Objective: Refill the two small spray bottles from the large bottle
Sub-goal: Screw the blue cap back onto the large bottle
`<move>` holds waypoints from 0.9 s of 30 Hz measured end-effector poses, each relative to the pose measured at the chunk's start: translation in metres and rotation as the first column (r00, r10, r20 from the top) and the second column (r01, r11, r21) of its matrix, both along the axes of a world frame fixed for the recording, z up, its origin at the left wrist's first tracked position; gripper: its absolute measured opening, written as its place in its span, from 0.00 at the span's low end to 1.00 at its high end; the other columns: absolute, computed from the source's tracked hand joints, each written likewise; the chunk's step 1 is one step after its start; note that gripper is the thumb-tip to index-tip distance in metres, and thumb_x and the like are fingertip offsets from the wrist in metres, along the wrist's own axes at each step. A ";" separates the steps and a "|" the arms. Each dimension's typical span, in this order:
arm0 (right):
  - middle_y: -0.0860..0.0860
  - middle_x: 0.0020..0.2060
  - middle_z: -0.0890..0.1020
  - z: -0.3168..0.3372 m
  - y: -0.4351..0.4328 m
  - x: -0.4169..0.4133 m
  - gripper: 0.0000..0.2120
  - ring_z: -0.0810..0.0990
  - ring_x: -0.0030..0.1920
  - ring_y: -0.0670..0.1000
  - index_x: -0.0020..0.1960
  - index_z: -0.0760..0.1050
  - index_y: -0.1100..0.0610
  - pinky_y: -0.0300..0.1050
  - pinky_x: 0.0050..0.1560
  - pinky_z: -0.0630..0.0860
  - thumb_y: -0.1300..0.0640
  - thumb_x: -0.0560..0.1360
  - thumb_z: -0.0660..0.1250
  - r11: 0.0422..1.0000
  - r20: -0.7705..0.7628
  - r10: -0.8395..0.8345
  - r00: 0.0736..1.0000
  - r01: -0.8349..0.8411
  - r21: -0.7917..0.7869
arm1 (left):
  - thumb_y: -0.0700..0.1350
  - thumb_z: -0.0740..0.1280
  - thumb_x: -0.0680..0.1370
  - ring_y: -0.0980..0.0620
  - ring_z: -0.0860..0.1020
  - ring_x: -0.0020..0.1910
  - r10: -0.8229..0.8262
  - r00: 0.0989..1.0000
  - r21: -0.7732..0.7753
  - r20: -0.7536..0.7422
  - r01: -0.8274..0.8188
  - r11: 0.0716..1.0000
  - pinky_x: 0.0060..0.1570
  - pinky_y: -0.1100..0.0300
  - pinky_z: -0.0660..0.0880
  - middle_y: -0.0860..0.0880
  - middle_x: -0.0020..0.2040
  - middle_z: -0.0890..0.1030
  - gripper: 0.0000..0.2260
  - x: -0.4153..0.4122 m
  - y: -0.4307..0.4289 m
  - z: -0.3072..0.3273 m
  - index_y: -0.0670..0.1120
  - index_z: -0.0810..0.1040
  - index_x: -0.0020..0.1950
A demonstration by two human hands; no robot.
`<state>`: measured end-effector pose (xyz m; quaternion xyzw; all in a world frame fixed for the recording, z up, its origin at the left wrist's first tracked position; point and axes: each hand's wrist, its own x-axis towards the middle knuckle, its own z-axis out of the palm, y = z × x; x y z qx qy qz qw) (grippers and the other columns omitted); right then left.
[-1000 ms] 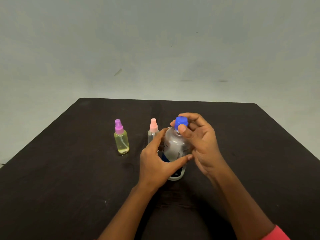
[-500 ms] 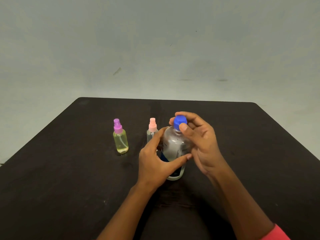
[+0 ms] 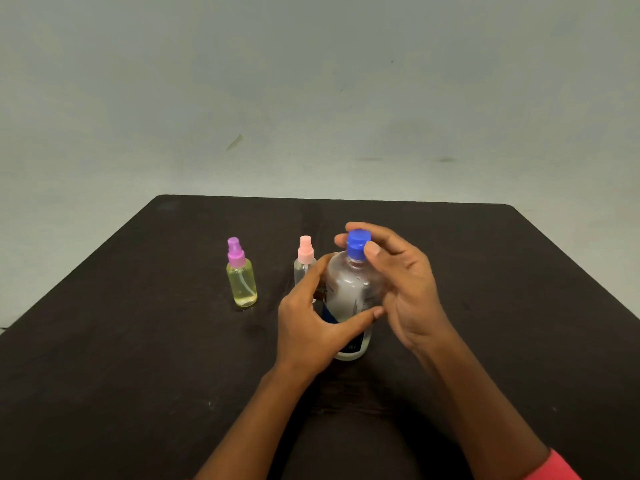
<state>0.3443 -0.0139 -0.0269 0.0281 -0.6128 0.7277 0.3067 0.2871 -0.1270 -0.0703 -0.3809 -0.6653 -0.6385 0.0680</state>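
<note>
Head view, looking down: a large clear plastic bottle (image 3: 349, 296) stands upright near the middle of a dark worktop (image 3: 138, 341). Its body is gripped by the left hand (image 3: 311, 323), fingers (image 3: 367, 315) curled round it. Its blue screw cap (image 3: 357, 244) is pinched between the thumb and fingertips of the right hand (image 3: 405, 289).

Several mishaps can be foreseen. If the soft body is squeezed as the cap comes free, liquid could be forced out of the neck. The cap could be dropped and roll away. A small clear spray bottle with a pink pump top (image 3: 304, 261) stands just beyond the left hand and could be knocked over by it. Both small bottles have their tops on, and their necks look narrow, so spilling during pouring seems likely.

As for contents, the large bottle appears to hold clear liquid, though its level cannot be judged. A small spray bottle with a purple pump top (image 3: 241, 282), further left and apart, looks largely full of pale yellow liquid. What the pink-topped bottle holds cannot be told, as it is partly hidden.
</note>
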 end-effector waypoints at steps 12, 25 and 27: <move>0.54 0.59 0.80 0.001 0.002 0.000 0.21 0.78 0.61 0.56 0.64 0.73 0.58 0.48 0.59 0.77 0.54 0.73 0.65 0.999 -0.007 0.001 1.000 -0.001 0.039 | 0.51 0.79 0.63 0.57 0.79 0.54 -0.004 1.000 -0.003 -0.010 0.004 1.000 0.51 0.67 0.75 0.60 0.55 0.80 0.31 0.001 0.000 0.001 0.54 0.73 0.63; 0.50 0.55 0.81 -0.003 0.006 -0.001 0.23 0.79 0.58 0.50 0.62 0.74 0.56 0.43 0.56 0.76 0.53 0.68 0.70 0.997 -0.022 -0.019 1.000 0.021 0.070 | 0.54 0.78 0.63 0.59 0.78 0.56 -0.026 1.000 -0.008 0.004 0.026 1.000 0.53 0.69 0.74 0.62 0.56 0.79 0.31 0.001 0.001 0.000 0.55 0.72 0.63; 0.52 0.53 0.83 0.000 0.007 0.000 0.17 0.81 0.56 0.50 0.58 0.77 0.58 0.41 0.54 0.76 0.55 0.70 0.69 0.996 -0.036 -0.002 0.999 0.005 0.084 | 0.54 0.78 0.63 0.58 0.79 0.56 -0.024 1.000 -0.007 0.006 0.024 1.000 0.52 0.67 0.75 0.61 0.56 0.79 0.31 0.001 0.001 0.000 0.54 0.73 0.64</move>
